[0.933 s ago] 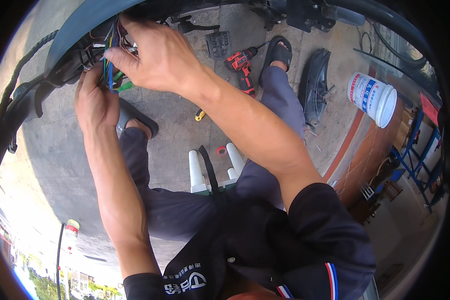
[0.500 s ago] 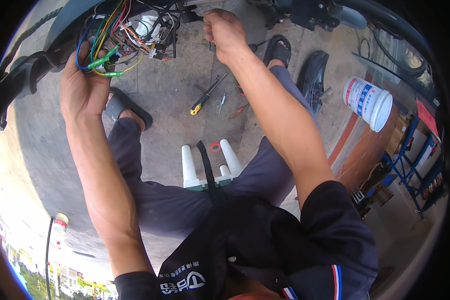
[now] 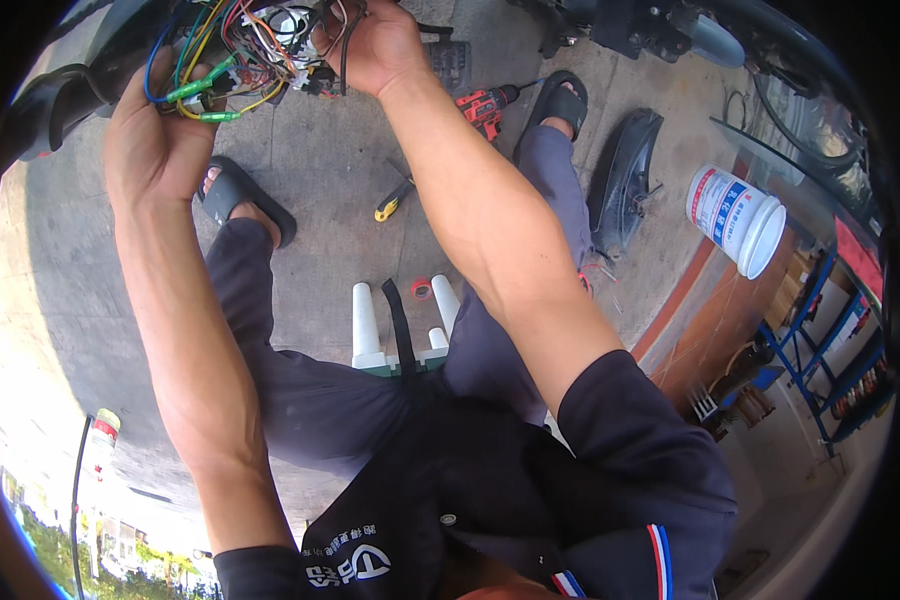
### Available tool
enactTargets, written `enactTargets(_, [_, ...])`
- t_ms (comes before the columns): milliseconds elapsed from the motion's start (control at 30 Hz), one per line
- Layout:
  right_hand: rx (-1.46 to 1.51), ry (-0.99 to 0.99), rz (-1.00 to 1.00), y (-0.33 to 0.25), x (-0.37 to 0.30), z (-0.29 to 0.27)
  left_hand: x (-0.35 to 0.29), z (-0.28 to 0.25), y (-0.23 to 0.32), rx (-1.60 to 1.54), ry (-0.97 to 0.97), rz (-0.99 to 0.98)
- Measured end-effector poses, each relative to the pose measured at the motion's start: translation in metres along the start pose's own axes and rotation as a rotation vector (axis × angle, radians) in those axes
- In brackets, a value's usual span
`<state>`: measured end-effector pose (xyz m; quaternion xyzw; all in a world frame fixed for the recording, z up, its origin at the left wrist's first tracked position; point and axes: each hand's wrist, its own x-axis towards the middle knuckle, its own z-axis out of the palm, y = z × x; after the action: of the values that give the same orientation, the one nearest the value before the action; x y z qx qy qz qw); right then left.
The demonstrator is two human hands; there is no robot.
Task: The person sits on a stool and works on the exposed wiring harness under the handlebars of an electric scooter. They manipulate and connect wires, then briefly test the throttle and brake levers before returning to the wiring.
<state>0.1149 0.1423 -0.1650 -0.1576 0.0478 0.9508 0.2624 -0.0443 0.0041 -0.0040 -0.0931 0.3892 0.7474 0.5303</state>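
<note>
My left hand (image 3: 160, 145) is closed around the wires at the left of a tangled wiring bundle (image 3: 260, 50). Blue and yellow wires with green bullet connectors (image 3: 190, 90) lie across its fingers. At the bundle's right side is my right hand (image 3: 380, 50), its fingers curled in among the wires. A dark cable (image 3: 345, 50) runs past those fingertips, which are partly hidden. White plugs (image 3: 288, 25) and thin multicoloured wires sit between the two hands, cut off by the picture's top edge.
Between my feet lies a yellow-and-black screwdriver (image 3: 395, 200), partly behind my right forearm. A red drill (image 3: 485, 108) rests near my right sandal, beside a black curved panel (image 3: 625, 180). A white bucket (image 3: 735, 220) stands farther right. Red tape (image 3: 421, 288) lies by a white-legged stool (image 3: 367, 320).
My right hand has moved left from a black part beyond the bundle into the wires. My left hand still holds the green connectors' wires. The red drill has come into sight.
</note>
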Motion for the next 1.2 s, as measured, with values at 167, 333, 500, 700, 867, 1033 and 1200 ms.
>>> enactTargets(167, [0.104,-0.033,-0.034,0.012,0.005,0.016,-0.003,0.004,-0.001,0.052,0.056,-0.018])
enactTargets(333, [-0.06,0.215,-0.233,0.016,0.002,0.041,-0.007,0.006,-0.004,0.087,0.061,0.021])
enactTargets(500, [-0.049,0.162,-0.151,0.009,0.002,0.044,-0.008,0.007,-0.006,0.098,0.092,0.05])
enactTargets(700, [-0.025,0.19,-0.188,0.014,0.007,0.032,-0.007,0.007,-0.009,0.102,0.135,0.063])
enactTargets(867, [0.026,0.078,-0.119,0.012,0.011,0.024,-0.005,0.006,-0.007,0.114,0.081,0.025])
enactTargets(1033, [-0.056,0.089,-0.111,0.008,0.011,0.02,-0.006,0.005,-0.01,0.121,0.079,0.021])
enactTargets(1200, [-0.174,0.185,-0.167,0.006,0.011,0.024,-0.001,0.003,-0.008,0.131,0.086,0.016])
